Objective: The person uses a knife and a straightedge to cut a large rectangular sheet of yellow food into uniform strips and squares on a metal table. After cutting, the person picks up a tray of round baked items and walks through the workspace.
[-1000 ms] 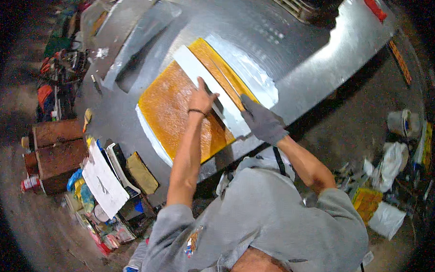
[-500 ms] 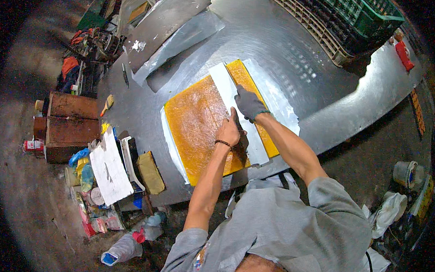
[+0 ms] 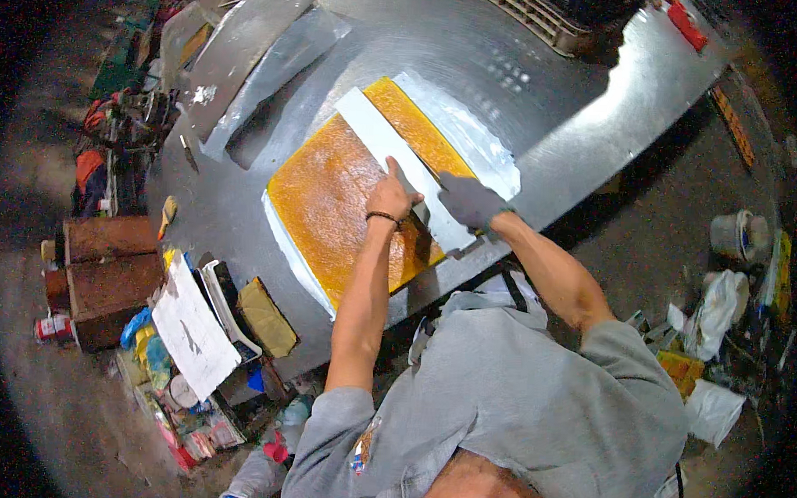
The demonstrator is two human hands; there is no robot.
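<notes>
A square amber-yellow slab [image 3: 317, 189] with a shiny, mottled surface lies on a white sheet [image 3: 498, 160] on the metal table. Across it runs a long flat white strip [image 3: 374, 118], slanting down toward me. My bare left hand [image 3: 390, 194] presses on the strip, index finger stretched along it and thumb spread. At the strip's right edge, near the slab's near side, is my right hand [image 3: 472, 201] in a grey glove. Its fingers are curled, and whatever they grip is hidden. A narrow amber band [image 3: 424, 131] shows right of the strip.
Bent sheets [image 3: 247, 64] lie at the table's far left, a brush [image 3: 167, 215] at its left edge. A cluttered stand with a white board [image 3: 194, 330] is at near left, beside a brown box [image 3: 112, 278]. A crate [image 3: 534, 17] sits at the far side; a bucket [image 3: 739, 236] stands right.
My gloved right hand has moved toward me along the strip's right edge. The left hand stays on the strip. The whole view has shifted, with the table appearing higher and further left.
</notes>
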